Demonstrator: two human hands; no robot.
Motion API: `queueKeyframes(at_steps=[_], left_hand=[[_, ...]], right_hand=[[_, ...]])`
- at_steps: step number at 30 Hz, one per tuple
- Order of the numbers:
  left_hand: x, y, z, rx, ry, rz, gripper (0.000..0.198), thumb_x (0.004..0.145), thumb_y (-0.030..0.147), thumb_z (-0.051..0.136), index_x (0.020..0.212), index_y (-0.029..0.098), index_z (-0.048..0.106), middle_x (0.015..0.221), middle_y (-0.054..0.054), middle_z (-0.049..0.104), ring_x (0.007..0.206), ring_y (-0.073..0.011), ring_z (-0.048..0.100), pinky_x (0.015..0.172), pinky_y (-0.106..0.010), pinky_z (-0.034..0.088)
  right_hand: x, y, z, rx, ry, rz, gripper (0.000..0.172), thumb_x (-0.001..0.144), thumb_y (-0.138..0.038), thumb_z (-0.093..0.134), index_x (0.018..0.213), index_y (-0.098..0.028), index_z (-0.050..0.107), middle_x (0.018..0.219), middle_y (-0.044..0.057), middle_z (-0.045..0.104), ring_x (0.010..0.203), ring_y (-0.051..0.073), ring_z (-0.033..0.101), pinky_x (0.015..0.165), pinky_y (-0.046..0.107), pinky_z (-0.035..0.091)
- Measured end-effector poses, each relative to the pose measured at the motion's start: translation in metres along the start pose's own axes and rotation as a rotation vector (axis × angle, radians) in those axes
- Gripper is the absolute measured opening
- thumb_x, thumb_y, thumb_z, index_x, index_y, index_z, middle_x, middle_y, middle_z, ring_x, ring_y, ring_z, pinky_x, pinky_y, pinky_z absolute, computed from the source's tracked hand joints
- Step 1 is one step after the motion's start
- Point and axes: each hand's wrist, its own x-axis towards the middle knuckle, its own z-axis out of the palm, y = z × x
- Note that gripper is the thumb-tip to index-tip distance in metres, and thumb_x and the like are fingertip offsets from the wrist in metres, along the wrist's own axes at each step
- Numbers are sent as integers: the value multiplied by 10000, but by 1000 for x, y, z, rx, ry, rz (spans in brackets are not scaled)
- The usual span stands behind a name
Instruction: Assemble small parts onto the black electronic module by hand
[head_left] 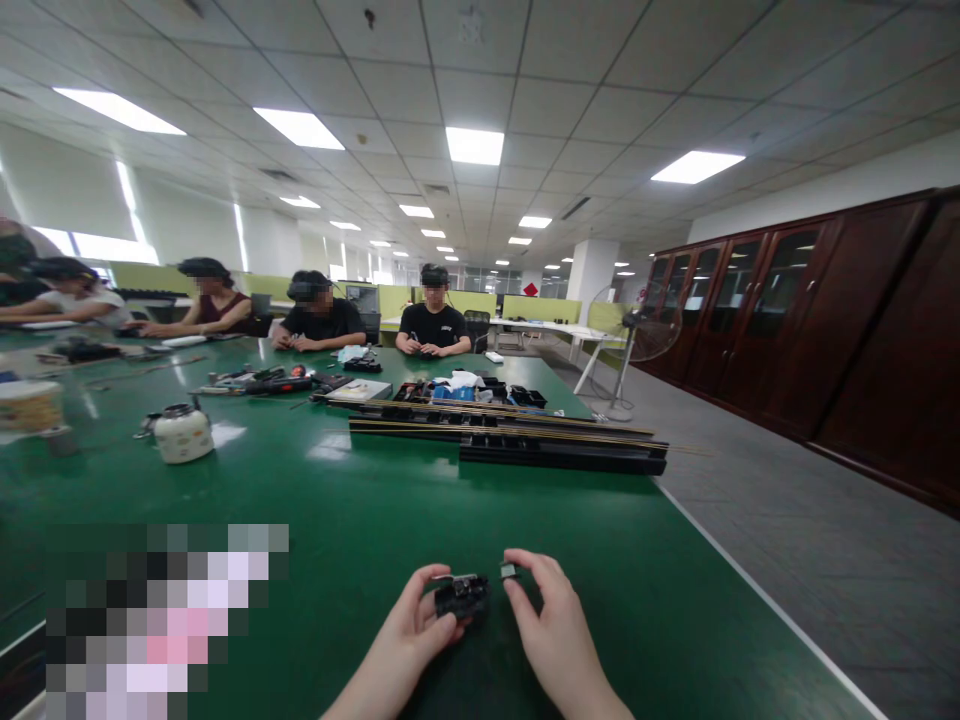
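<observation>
Low in the head view, my left hand [427, 615] grips a small black mechanical part [461, 597] with thumb and fingers, a little above the green tabletop [360, 540]. Its top side shows fine metal details, too small to name. Just right of it, my right hand [547, 605] pinches a small grey block-like piece [509, 571] between thumb and forefinger. A narrow gap separates the grey piece from the black part. My fingers partly cover both.
Long black rails [562, 457] with thin brass-coloured rods lie across the table ahead. Behind them are black trays [525, 396] and tools [277, 382]. A white round pot [184, 433] stands left. Several people sit along the far side. A fan [626, 330] stands right.
</observation>
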Motion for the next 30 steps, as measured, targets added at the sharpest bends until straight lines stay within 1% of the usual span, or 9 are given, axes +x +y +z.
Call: queueKeyframes(at_steps=[2, 5, 7, 11, 13, 16, 22, 25, 30], left_hand=[[0, 0, 0, -11, 2, -5, 526, 530, 296, 774, 964, 215, 489, 882, -84, 671, 800, -227, 626, 756, -333, 425], [-1, 1, 0, -17, 0, -10, 527, 531, 302, 775, 964, 220, 486, 866, -68, 667, 810, -227, 628, 751, -330, 425], [-1, 2, 0, -15, -16, -14, 522, 537, 309, 771, 964, 221, 484, 857, -59, 665, 809, -226, 631, 745, -327, 426], [-1, 1, -1, -8, -34, -19, 506, 547, 315, 764, 961, 217, 491, 884, -67, 664, 799, -222, 632, 733, -324, 434], [0, 0, -2, -5, -31, -16, 505, 546, 315, 765, 961, 218, 494, 885, -67, 663, 801, -220, 630, 730, -324, 439], [1, -1, -2, -3, -31, -11, 513, 538, 314, 770, 961, 219, 494, 866, -57, 662, 793, -212, 627, 731, -325, 442], [1, -3, -2, -9, -50, -10, 521, 534, 316, 776, 959, 203, 496, 820, -44, 670, 696, -159, 616, 685, -288, 447], [1, -2, -1, -30, -51, -32, 505, 540, 308, 776, 943, 196, 494, 803, -39, 678, 671, -134, 616, 671, -260, 452], [-1, 3, 1, -79, -29, -76, 475, 555, 285, 774, 929, 196, 496, 817, -45, 686, 717, -136, 631, 706, -250, 465]], right_hand=[[-2, -5, 5, 114, -76, 65, 208, 734, -264, 554, 923, -225, 631, 970, 66, 656, 939, 233, 586, 868, 383, 447], [-4, -14, 9, 280, -197, 108, 214, 739, -247, 557, 940, -202, 616, 952, 55, 669, 915, 204, 607, 861, 346, 460], [-4, -18, 10, 327, -223, 102, 211, 747, -246, 554, 945, -202, 615, 965, 53, 666, 929, 199, 603, 873, 337, 453], [-5, -20, 9, 278, -150, 62, 192, 720, -243, 590, 904, -223, 642, 1008, 57, 647, 1012, 220, 559, 931, 370, 408], [-5, -19, 10, 261, -136, 40, 187, 716, -229, 591, 895, -232, 647, 1013, 60, 641, 1013, 221, 556, 934, 379, 405], [-6, -17, 12, 231, -160, 11, 185, 723, -210, 581, 893, -241, 646, 1005, 61, 639, 997, 216, 560, 923, 378, 410], [-8, -9, 16, 91, -281, 3, 190, 699, -188, 596, 855, -274, 663, 1029, 34, 633, 1029, 227, 540, 932, 390, 384], [-7, -9, 16, 119, -296, 28, 181, 696, -186, 594, 847, -259, 662, 1023, 34, 634, 1023, 222, 547, 930, 375, 384], [-6, -12, 15, 208, -312, 70, 155, 705, -192, 588, 838, -233, 655, 1028, 37, 636, 1013, 210, 558, 926, 350, 387]])
